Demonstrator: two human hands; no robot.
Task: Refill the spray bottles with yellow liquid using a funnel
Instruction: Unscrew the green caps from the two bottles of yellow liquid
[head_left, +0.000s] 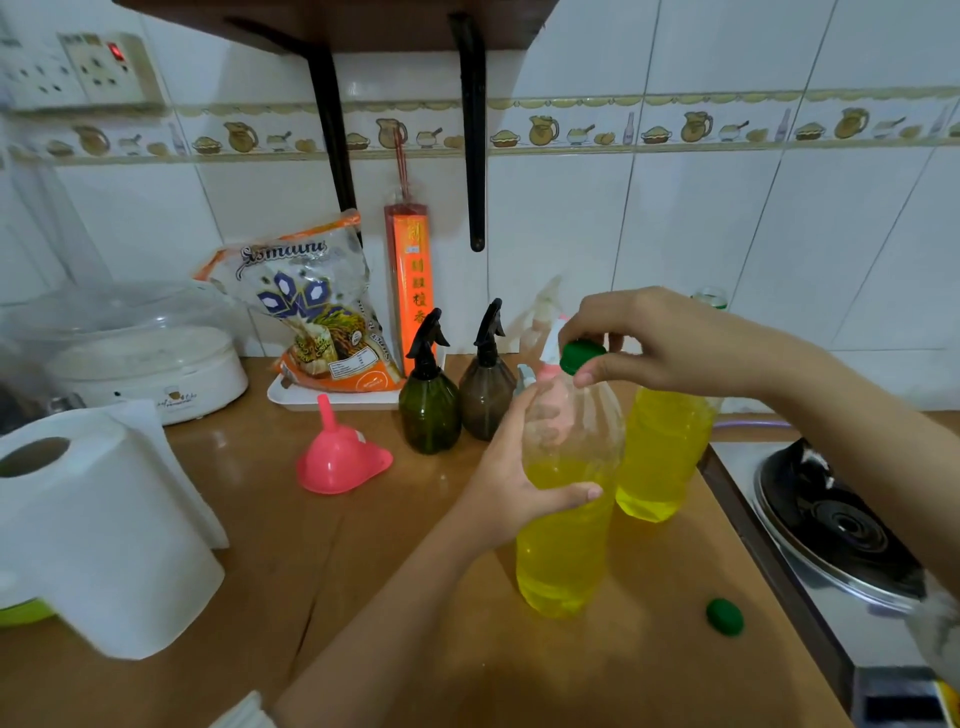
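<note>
Left hand (511, 483) comes in from the bottom, forearm angled up and to the right, fingers wrapped round the clear plastic bottle of yellow liquid (566, 499) with the thumb laid across its front. Right hand (670, 343) reaches in from the right, wrist bent down, fingertips pinching the round green plastic cap (581, 356) at the top.

A single wide-angle view comes from the person's head, looking forward and down over a wooden counter (363, 597) toward a tiled wall (675, 234) straight ahead. It sits close: both forearms enter from the bottom and right edges, and the left hand (511, 488) and right hand (670, 343) meet near the middle of the frame. The lens bends straight lines near the edges. A paper roll (98, 525) fills the near left, a stove burner (836, 525) the right edge.
</note>
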